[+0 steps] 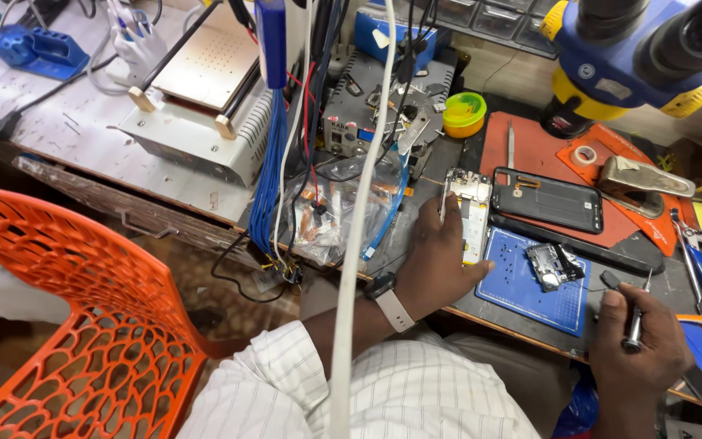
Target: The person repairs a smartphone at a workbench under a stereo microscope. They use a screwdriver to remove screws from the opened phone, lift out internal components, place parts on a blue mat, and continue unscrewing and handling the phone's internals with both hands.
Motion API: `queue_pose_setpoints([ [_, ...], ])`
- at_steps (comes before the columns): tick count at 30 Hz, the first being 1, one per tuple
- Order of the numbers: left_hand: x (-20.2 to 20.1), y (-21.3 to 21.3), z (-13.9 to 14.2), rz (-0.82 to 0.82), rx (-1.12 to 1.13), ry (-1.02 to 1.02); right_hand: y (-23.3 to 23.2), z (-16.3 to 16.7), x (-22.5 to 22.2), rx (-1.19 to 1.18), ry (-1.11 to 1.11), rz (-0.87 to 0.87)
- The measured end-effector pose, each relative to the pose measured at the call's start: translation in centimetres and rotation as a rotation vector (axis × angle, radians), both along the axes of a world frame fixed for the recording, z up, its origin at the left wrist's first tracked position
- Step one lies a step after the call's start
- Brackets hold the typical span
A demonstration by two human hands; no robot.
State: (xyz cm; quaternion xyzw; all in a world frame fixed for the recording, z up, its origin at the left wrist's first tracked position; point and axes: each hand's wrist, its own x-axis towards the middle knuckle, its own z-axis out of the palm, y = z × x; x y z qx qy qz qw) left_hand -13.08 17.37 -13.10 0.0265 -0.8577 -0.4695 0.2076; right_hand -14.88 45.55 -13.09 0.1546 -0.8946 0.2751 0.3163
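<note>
On the desk, our left hand lies palm-down, pinning an opened phone beside the blue mat. Our right hand curls tight round a screwdriver. Yellow tub sits behind, black back cover on the red pad.

**What your table is carrying**

Your dark, cluttered table bears a red rubber mat with a black phone back cover lying on it. Just beside that sits a small blue gridded mat holding a loose grey metal part. An opened phone with its white frame lies to the left of both. Further back you have a yellow-green round bowl, and a clear plastic bag near the edge.
</note>
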Motion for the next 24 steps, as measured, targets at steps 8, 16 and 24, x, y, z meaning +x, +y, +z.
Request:
queue_pose_setpoints([
  [8, 1.2, -0.4, 1.5, 0.023, -0.221, 0.061, 0.2, -0.6, -0.3, 0.034, -0.009, -0.002],
  [16, 7.1, -7.5, 3.6, 0.055, -0.371, 0.101, 2.1, -2.0, -1.4, 0.056, 0.024, 0.015],
  [24, 8.2, -12.8, 5.9, 0.246, -0.373, 0.162, 0.3, -2.1, -2.5, 0.038, 0.104, -0.005],
])
